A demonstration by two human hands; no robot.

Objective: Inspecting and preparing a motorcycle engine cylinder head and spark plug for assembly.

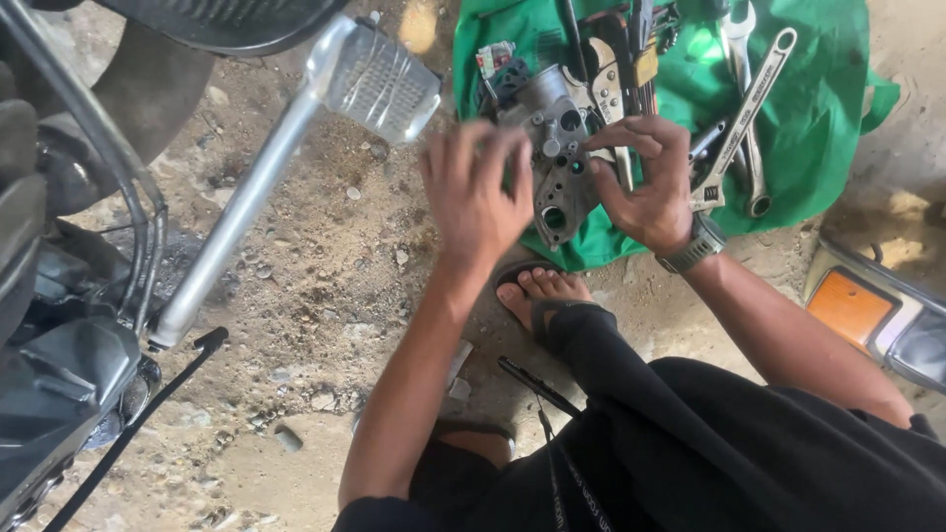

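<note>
Dirt ground beside a motorcycle: right hand [652, 187] pinches a grey casting [558, 158] over green cloth [808, 128]; left hand [478, 187], fingers spread, steadies it best square-on.

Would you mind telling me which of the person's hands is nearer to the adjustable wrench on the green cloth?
Right. The right hand sits just beside the adjustable wrench, nearly touching its jaw end. The left hand is farther off, beyond the grey metal part.
</note>
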